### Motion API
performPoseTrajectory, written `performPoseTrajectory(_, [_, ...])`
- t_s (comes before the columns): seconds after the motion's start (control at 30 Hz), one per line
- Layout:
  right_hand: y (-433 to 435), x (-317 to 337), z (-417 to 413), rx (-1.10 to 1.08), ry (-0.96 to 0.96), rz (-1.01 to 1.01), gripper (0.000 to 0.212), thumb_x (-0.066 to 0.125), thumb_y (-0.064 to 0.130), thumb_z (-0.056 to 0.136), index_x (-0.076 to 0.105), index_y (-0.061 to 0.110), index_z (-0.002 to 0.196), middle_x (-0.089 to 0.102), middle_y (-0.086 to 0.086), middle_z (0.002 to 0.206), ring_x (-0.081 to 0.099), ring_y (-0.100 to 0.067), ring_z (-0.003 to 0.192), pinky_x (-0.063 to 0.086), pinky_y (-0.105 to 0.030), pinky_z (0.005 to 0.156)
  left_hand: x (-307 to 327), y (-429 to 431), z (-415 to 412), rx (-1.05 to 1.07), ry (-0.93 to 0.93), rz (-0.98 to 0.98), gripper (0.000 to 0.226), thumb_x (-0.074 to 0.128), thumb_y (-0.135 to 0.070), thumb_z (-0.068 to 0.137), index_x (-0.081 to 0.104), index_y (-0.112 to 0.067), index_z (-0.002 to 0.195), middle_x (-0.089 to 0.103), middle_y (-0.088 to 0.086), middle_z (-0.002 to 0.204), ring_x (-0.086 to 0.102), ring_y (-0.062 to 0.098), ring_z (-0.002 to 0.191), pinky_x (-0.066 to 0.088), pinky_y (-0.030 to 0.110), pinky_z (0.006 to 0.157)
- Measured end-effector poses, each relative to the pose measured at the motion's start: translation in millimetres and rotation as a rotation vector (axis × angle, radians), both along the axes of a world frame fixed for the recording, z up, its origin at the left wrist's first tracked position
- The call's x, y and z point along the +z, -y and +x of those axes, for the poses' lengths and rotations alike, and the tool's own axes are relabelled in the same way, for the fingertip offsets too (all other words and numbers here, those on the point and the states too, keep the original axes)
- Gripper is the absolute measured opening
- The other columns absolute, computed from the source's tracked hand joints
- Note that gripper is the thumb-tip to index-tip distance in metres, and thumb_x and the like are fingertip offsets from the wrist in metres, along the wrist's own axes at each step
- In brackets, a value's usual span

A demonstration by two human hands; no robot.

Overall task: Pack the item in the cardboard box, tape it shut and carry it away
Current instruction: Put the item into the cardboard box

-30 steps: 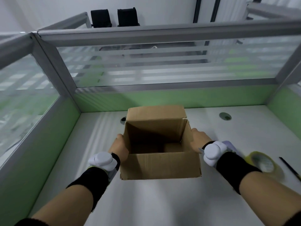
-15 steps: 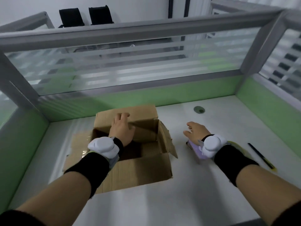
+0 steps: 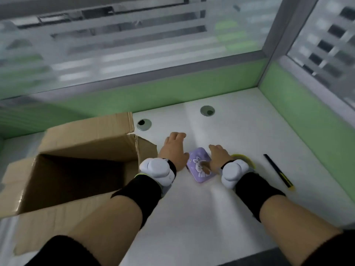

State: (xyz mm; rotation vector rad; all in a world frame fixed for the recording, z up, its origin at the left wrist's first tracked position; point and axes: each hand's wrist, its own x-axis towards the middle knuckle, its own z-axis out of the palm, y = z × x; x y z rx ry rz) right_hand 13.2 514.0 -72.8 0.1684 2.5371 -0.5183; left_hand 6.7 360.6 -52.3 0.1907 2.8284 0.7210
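Right grip (image 3: pixel 219 158) lay palm down, fingers loosely straight, overlapping the right edge of the purple tin (image 3: pixel 198 169). It clasped nothing, and whether it pressed on the lid could not be told. Left grip (image 3: pixel 173 150), likewise flat and unclenched, sat just beside the tin's left edge, its thumb touching or nearly so. Between them, at frame centre, the tin lay flat on the counter (image 3: pixel 201 217). Its long axis ran from upper frame toward lower frame, leaning slightly lower right, and the rabbit's head pointed to the upper end. Both grips flanked the long sides, the right one nearer. The cardboard box (image 3: pixel 80 144) stood open-mouthed at frame left, so the tin would probably need to travel leftward, past the left grip.
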Motion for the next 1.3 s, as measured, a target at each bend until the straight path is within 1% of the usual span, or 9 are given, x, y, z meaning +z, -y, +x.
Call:
performPoseTrajectory(0.23, [4.7, -29.5, 2.0, 0.02, 0.007, -0.05, 0.075, 0.069, 0.042, 0.075, 0.033, 0.005, 0.13, 0.042, -0.015, 0.134, 0.043, -0.033, 0.124, 0.038, -0.038, 0.099, -40.3, -7.3, 3.4, 0.092, 0.143, -0.059, 0.056, 0.057, -0.015, 0.084, 0.034, -0.014, 0.136, 0.033, 0.01, 0.142, 0.034, 0.03, 0.129, 0.036, 0.039, 0.101])
performPoseTrajectory(0.3, [9.1, -35.5, 2.2, -0.004, 0.004, -0.069, 0.088, 0.073, 0.045, 0.07, 0.028, 0.006, 0.134, 0.042, -0.014, 0.134, 0.043, -0.033, 0.124, 0.039, -0.038, 0.099, -46.1, -3.9, 3.2, 0.116, 0.157, -0.063, 0.057, 0.058, -0.013, 0.083, 0.035, -0.013, 0.135, 0.033, 0.011, 0.142, 0.034, 0.031, 0.129, 0.035, 0.039, 0.102])
performPoseTrajectory(0.4, [14.5, -39.4, -1.3, -0.034, 0.04, -0.114, 0.121, 0.08, 0.049, 0.061, 0.006, 0.007, 0.146, 0.033, -0.014, 0.142, 0.036, -0.033, 0.132, 0.035, -0.039, 0.105, -50.9, -0.5, 2.7, 0.131, 0.175, -0.071, 0.059, 0.06, -0.009, 0.082, 0.035, -0.014, 0.135, 0.032, 0.01, 0.143, 0.033, 0.031, 0.13, 0.036, 0.039, 0.104])
performPoseTrajectory(0.47, [17.6, -42.1, -3.1, -0.053, 0.056, -0.121, 0.129, 0.081, 0.049, 0.058, -0.002, 0.008, 0.148, 0.03, -0.013, 0.144, 0.033, -0.033, 0.134, 0.033, -0.039, 0.106, -54.3, 0.6, 3.5, 0.134, 0.196, -0.069, 0.059, 0.06, -0.009, 0.081, 0.035, -0.014, 0.135, 0.032, 0.011, 0.142, 0.033, 0.031, 0.13, 0.036, 0.039, 0.104])
performPoseTrajectory(0.53, [20.3, -44.9, -4.0, -0.08, 0.055, -0.115, 0.122, 0.082, 0.046, 0.058, 0.006, 0.008, 0.145, 0.033, -0.013, 0.141, 0.038, -0.033, 0.131, 0.037, -0.039, 0.102, -56.1, 1.8, 3.8, 0.134, 0.208, -0.07, 0.059, 0.06, -0.009, 0.081, 0.035, -0.014, 0.134, 0.032, 0.011, 0.142, 0.033, 0.031, 0.13, 0.036, 0.039, 0.103])
performPoseTrajectory(0.63, [20.5, -42.5, -4.7, -0.084, 0.018, -0.066, 0.094, 0.08, 0.039, 0.061, 0.027, 0.006, 0.131, 0.04, -0.012, 0.131, 0.046, -0.033, 0.121, 0.042, -0.037, 0.094, -52.7, 1.5, 2.0, 0.125, 0.193, -0.065, 0.058, 0.059, -0.011, 0.082, 0.036, -0.014, 0.135, 0.033, 0.011, 0.141, 0.035, 0.031, 0.129, 0.036, 0.038, 0.102])
performPoseTrajectory(0.7, [19.8, -37.2, -4.9, -0.075, 0.005, -0.041, 0.086, 0.079, 0.037, 0.062, 0.031, 0.005, 0.126, 0.043, -0.012, 0.129, 0.049, -0.033, 0.119, 0.043, -0.037, 0.093, -46.1, 1.2, -0.2, 0.102, 0.172, -0.063, 0.057, 0.059, -0.012, 0.083, 0.036, -0.014, 0.134, 0.034, 0.011, 0.14, 0.036, 0.03, 0.128, 0.037, 0.038, 0.101])
performPoseTrajectory(1.03, [14.1, 36.8, -15.1, -0.155, -0.141, -0.044, 0.081, 0.078, 0.03, 0.068, 0.034, 0.0, 0.129, 0.045, -0.016, 0.132, 0.05, -0.034, 0.121, 0.045, -0.039, 0.097, 20.8, 6.8, -13.2, 0.022, 0.011, 0.035, 0.052, 0.057, -0.016, 0.085, 0.038, -0.014, 0.133, 0.042, 0.009, 0.135, 0.045, 0.027, 0.123, 0.042, 0.039, 0.1])
performPoseTrajectory(1.3, [51.1, 117.9, -30.6, -0.078, -0.324, -0.09, 0.09, 0.08, 0.032, 0.063, 0.032, -0.002, 0.132, 0.045, -0.018, 0.132, 0.05, -0.034, 0.118, 0.046, -0.038, 0.097, 84.4, 78.1, -14.4, 0.054, -0.129, 0.045, 0.049, 0.057, -0.017, 0.086, 0.04, -0.013, 0.132, 0.045, 0.011, 0.133, 0.049, 0.029, 0.117, 0.044, 0.04, 0.097])
